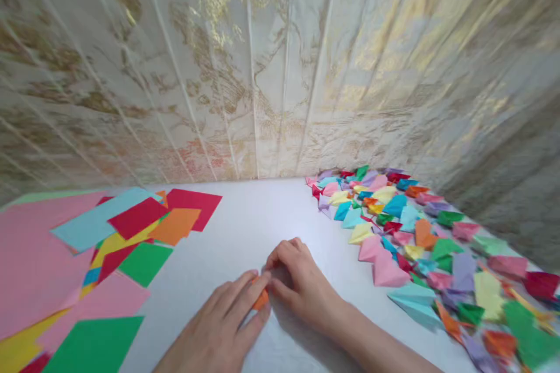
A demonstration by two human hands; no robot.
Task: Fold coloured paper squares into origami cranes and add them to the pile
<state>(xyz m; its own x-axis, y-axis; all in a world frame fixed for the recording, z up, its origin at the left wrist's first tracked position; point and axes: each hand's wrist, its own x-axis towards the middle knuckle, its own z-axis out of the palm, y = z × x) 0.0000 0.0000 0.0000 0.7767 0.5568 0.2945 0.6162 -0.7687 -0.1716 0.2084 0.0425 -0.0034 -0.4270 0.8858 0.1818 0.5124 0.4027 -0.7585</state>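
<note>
A small piece of folded orange paper (261, 299) lies on the white tabletop, mostly hidden beneath my fingers. My left hand (227, 315) comes in from the lower middle and presses down on it with fingertips and thumb. On its right side, my right hand (297, 277) is curled, thumb and fingertips meeting at the paper's edge close to the left fingertips. How far the paper is folded cannot be made out under the fingers.
Flat coloured paper sheets and rectangles, such as a green one (94, 344) and a light blue one (105, 218), overlap on the left. Many folded paper shapes (387, 268) cover the right side. Behind the white table (258, 210) hangs a patterned curtain (271, 70).
</note>
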